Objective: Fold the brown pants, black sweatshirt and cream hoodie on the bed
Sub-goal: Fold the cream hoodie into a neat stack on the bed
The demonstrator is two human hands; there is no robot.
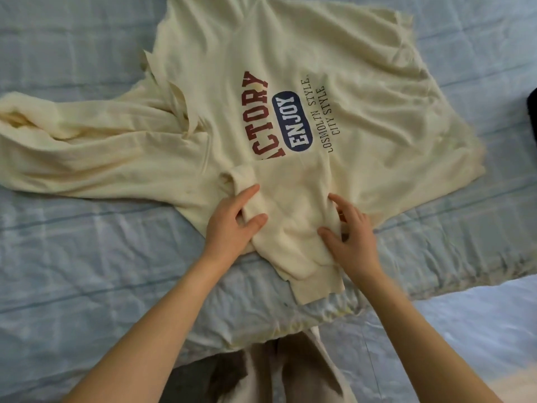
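**Soft, even light; blur at the edges**

The light is soft and rather cool, perhaps daylight, with no glare. Shadows are weak, only in the folds of the cream hoodie (290, 68). The picture is slightly soft overall. The bed (72, 257) bends near the edges from the wide lens, and the right forearm (421, 330) looks smeared.

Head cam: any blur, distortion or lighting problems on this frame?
Head view: soft overall, with the print on the cream hoodie readable; the right hand is slightly smeared; wide-angle bending shows in the bed quilt lines near the edges; lighting is even and diffuse, with no glare and only a faint shadow under the left hand; the dark object at the right edge is cropped and unidentifiable.
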